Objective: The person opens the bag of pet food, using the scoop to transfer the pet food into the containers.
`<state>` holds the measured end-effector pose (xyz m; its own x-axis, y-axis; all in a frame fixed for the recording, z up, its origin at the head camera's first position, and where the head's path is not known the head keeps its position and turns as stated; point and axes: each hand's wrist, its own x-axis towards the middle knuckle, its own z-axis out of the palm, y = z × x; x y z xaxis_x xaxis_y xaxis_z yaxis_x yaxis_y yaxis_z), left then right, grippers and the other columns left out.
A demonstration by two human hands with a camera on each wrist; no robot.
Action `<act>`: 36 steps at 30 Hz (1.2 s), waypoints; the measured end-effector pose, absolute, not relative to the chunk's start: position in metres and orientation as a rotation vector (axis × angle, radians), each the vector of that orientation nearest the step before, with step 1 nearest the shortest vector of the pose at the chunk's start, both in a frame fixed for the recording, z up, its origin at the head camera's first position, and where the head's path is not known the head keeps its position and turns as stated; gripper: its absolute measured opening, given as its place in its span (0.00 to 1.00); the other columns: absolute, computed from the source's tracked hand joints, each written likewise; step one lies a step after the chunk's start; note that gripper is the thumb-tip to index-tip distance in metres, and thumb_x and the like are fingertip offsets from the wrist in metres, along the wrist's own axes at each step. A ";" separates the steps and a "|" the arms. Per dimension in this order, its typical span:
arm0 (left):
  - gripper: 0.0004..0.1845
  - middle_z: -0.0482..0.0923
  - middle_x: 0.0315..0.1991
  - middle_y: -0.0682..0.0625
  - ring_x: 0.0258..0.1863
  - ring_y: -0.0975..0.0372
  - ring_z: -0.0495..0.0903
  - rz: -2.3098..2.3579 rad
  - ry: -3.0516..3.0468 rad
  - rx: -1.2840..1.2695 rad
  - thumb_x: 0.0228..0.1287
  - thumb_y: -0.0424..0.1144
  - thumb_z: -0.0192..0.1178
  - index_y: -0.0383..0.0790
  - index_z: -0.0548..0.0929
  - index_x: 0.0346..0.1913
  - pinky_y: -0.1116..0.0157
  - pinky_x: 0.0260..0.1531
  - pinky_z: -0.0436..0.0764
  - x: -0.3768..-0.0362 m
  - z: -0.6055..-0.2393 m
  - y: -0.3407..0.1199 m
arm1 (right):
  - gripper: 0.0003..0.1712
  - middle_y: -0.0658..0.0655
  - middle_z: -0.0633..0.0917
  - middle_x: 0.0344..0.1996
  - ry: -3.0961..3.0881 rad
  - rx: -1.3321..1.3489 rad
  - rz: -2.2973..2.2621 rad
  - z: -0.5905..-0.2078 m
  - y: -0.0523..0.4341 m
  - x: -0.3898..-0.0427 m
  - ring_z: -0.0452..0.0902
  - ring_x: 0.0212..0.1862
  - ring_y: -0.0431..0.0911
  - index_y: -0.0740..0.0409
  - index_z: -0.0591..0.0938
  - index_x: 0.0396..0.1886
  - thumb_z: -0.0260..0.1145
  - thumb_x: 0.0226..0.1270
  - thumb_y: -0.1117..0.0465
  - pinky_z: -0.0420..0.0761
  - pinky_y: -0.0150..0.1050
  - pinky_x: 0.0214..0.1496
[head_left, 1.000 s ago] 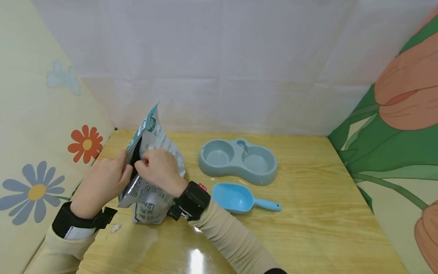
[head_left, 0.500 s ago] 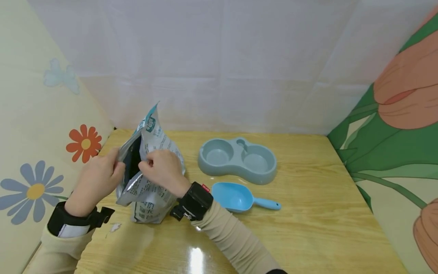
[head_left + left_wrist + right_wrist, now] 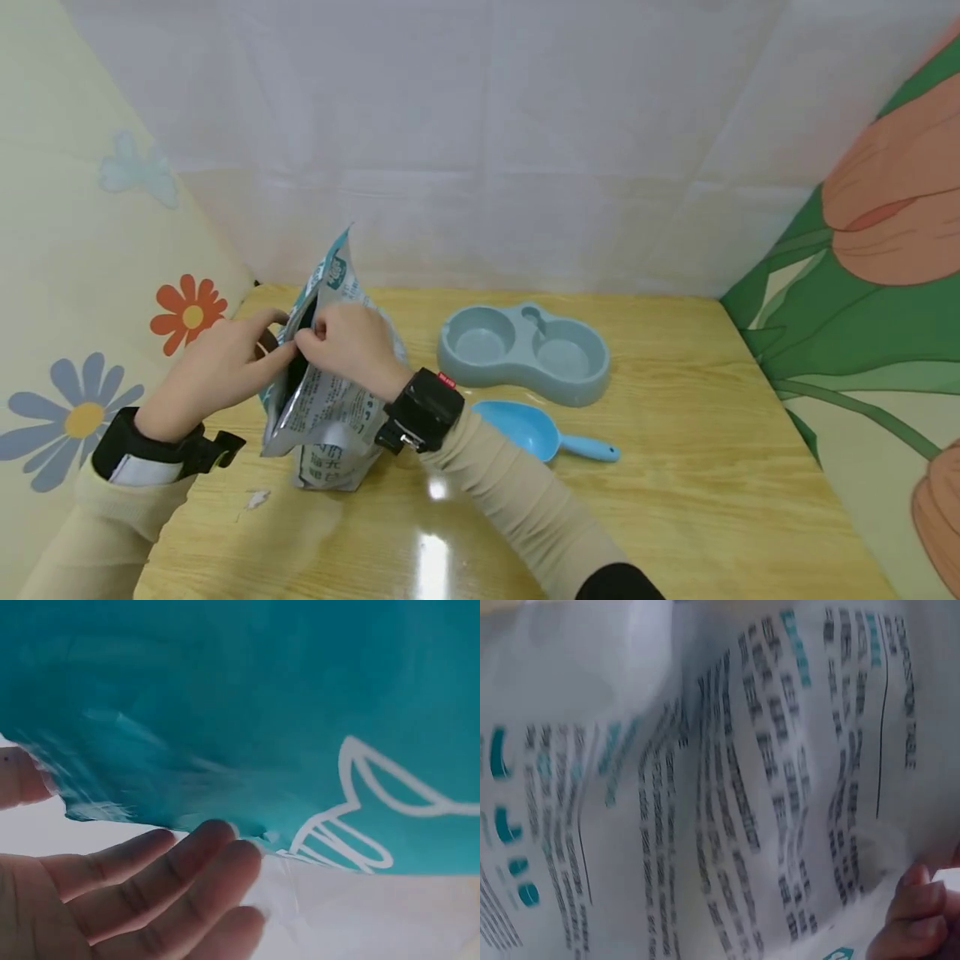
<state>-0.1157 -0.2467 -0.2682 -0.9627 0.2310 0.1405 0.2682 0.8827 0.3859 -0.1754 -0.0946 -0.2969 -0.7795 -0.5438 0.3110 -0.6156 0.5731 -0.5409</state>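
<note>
A silver and teal foil bag (image 3: 330, 425) stands upright on the table, its torn top gaping toward the left. My right hand (image 3: 356, 346) pinches the near rim of the mouth; its curled fingers (image 3: 915, 922) show at the lower right of the right wrist view, beside the printed back panel. At the opposite rim is my left hand (image 3: 213, 367), thumb against the edge and the other fingers loosely spread. In the left wrist view those fingers (image 3: 187, 885) lie apart below the teal front panel (image 3: 247, 690). The bag's contents are hidden.
A grey double pet bowl (image 3: 525, 354) sits at the back middle of the wooden table (image 3: 675, 500). In front of it lies a blue scoop (image 3: 532, 429), partly behind the right sleeve. A small white scrap (image 3: 257, 498) lies front left. White cloth (image 3: 480, 150) hangs behind.
The bag's mouth was pulled wider half a second ago and has narrowed again. My left hand has loosened from the rim and spread its fingers; the right hand keeps its pinch, slightly higher.
</note>
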 end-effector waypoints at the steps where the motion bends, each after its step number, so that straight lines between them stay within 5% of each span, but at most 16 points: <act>1: 0.20 0.79 0.28 0.44 0.13 0.64 0.70 -0.612 -2.962 -0.388 0.64 0.43 0.51 0.29 0.72 0.50 0.64 0.12 0.67 -0.117 -0.267 -0.246 | 0.23 0.45 0.56 0.06 -2.691 0.988 0.977 -0.296 -0.095 -0.177 0.48 0.09 0.36 0.51 0.60 0.07 0.55 0.59 0.56 0.48 0.26 0.14; 15: 0.15 0.73 0.18 0.48 0.07 0.63 0.61 -0.390 -2.840 -0.482 0.58 0.36 0.52 0.29 0.76 0.45 0.65 0.09 0.61 -0.142 -0.257 -0.234 | 0.23 0.45 0.58 0.05 -2.742 0.923 0.938 -0.288 -0.096 -0.199 0.51 0.08 0.36 0.51 0.63 0.08 0.57 0.61 0.54 0.49 0.26 0.13; 22: 0.11 0.58 0.09 0.53 0.06 0.63 0.57 -0.380 -2.796 -0.513 0.59 0.33 0.49 0.31 0.76 0.41 0.66 0.09 0.56 -0.143 -0.260 -0.233 | 0.22 0.46 0.60 0.07 -2.741 0.929 0.949 -0.288 -0.094 -0.198 0.55 0.10 0.37 0.51 0.64 0.09 0.55 0.62 0.55 0.51 0.27 0.13; 30: 0.06 0.59 0.12 0.51 0.09 0.61 0.62 -0.326 -2.764 -0.453 0.57 0.32 0.50 0.32 0.74 0.34 0.65 0.08 0.59 -0.144 -0.264 -0.231 | 0.21 0.46 0.61 0.07 -2.691 0.923 0.890 -0.291 -0.090 -0.197 0.57 0.11 0.37 0.51 0.63 0.10 0.55 0.61 0.57 0.53 0.27 0.14; 36: 0.08 0.60 0.11 0.51 0.07 0.61 0.58 -0.259 -2.752 -0.400 0.57 0.33 0.49 0.32 0.73 0.38 0.65 0.07 0.57 -0.141 -0.262 -0.241 | 0.23 0.47 0.61 0.08 -2.685 0.915 0.907 -0.290 -0.082 -0.197 0.58 0.11 0.38 0.52 0.63 0.08 0.57 0.60 0.57 0.52 0.27 0.15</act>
<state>-0.1414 -0.2412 -0.2618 -0.8999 0.2423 0.3625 0.3058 0.9434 0.1285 -0.1969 -0.0821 -0.2898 -0.7992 -0.5005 0.3329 -0.5999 0.6283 -0.4954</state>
